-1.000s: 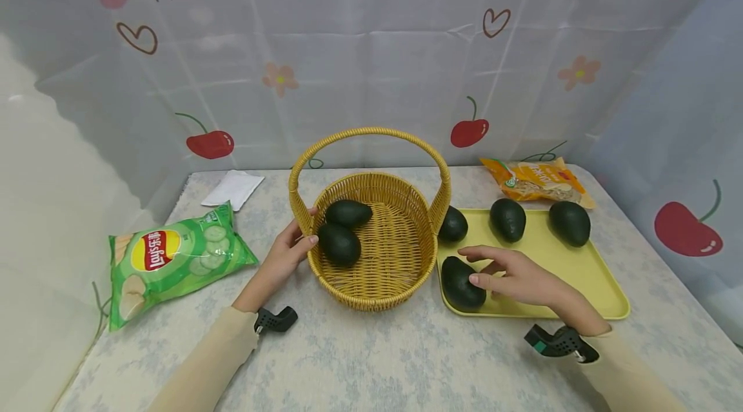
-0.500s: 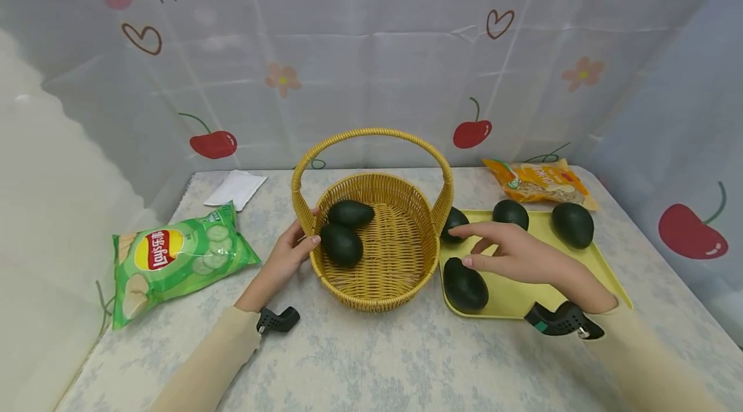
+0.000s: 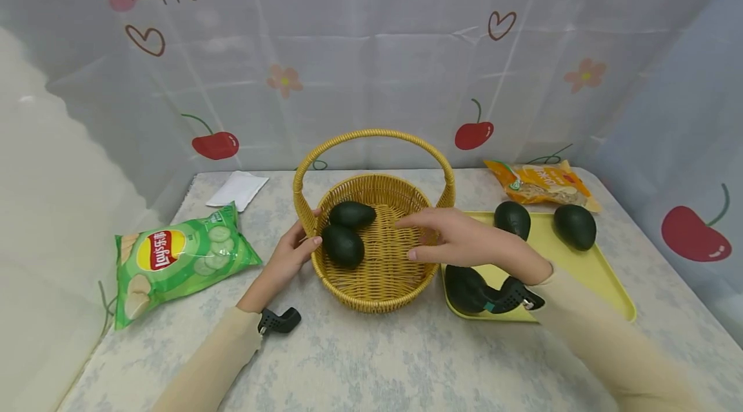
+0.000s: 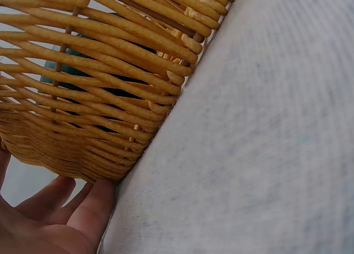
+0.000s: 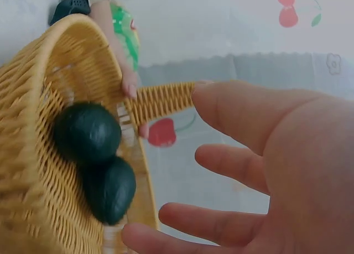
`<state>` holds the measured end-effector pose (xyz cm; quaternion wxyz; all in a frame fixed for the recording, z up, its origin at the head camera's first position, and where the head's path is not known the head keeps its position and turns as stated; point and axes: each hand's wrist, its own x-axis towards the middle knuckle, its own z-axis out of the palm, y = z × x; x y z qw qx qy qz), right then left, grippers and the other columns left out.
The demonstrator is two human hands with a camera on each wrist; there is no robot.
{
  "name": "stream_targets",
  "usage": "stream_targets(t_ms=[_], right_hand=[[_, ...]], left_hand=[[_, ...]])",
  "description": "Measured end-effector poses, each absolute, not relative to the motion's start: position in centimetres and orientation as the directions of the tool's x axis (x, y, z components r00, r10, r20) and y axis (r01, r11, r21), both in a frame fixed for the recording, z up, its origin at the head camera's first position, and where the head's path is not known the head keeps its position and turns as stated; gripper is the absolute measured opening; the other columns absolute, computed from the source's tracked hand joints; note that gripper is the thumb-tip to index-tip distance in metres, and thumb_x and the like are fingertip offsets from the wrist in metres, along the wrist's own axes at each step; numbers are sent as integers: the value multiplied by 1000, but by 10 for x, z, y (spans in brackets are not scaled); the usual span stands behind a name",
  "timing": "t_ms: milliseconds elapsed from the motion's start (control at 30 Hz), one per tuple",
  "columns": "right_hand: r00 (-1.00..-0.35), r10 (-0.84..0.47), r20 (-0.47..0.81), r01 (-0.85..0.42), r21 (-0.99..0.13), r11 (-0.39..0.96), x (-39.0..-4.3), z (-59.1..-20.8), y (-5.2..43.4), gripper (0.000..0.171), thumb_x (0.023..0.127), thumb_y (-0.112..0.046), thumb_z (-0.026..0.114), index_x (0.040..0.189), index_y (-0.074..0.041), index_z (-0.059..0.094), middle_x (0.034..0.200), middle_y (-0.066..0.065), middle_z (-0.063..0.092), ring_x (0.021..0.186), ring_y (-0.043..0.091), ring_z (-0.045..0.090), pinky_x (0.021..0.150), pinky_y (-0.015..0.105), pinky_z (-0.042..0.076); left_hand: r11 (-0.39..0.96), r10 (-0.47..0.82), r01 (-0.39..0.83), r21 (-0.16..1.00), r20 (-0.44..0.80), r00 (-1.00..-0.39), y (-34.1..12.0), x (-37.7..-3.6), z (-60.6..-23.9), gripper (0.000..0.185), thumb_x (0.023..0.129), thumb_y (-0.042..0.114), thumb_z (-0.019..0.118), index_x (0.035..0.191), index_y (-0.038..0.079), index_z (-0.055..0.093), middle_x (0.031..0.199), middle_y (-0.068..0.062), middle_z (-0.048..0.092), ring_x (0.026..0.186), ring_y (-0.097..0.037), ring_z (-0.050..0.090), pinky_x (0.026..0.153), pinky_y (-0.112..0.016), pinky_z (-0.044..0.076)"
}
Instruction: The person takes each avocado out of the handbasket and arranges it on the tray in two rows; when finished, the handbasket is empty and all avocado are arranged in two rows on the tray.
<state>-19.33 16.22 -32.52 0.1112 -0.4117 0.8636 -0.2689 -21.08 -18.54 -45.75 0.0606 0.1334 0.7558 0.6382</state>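
I have the yellow wicker basket (image 3: 374,304) upright, my left hand (image 3: 290,251) gripping its left side. My right hand (image 3: 455,236), spread and holding nothing, hangs over the right rim. The front avocado (image 3: 343,246) and rear avocado (image 3: 352,214) lie inside, left of that hand; the rear one's narrow end points right, towards it.

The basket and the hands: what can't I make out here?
Head view: right arm covers part of the yellow tray.
Head view: wrist camera blocks part of the nearest avocado.
Left wrist view: basket hides most of what's inside; left hand is cut off by the picture's edge.
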Motion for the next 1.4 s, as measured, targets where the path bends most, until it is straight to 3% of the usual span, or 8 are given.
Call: stream_targets(t_ms=[267,533,1000,1400], right_hand=[[-614,-789,34,-686,-518,511,-223,-324,122,44,99,-21,65,141,-12,61,139,9,64,115,25,64,95,44,54],[-631,-774,-51,-686,-429,588,-255,-330,90,42,98,-12,65,140,-12,62,144,7,61,138,29,51,113,48,44],[-626,-759,-179,-653,-411,636,-279,-351,49,51,95,7,56,141,-14,62,150,7,55,146,28,42,117,45,40],[-635,-745,-204,-642,-396,656,-286,-369,34,62,89,19,50,139,-15,64,147,9,55,144,28,45,111,39,45]], left_hand=[[157,276,121,980,74,-958,-185,-211,-459,59,106,19,55,160,20,33,160,-21,39,138,-39,47,92,-27,54],[153,281,112,982,66,-958,-185,-212,-458,60,106,21,55,161,21,32,161,-20,38,139,-38,47,93,-28,54],[148,282,123,981,77,-956,-186,-212,-458,59,106,19,54,161,20,32,159,-22,40,138,-39,47,91,-26,54],[141,291,121,983,75,-954,-188,-214,-460,59,106,20,55,160,21,33,160,-22,39,140,-39,46,93,-28,54]])
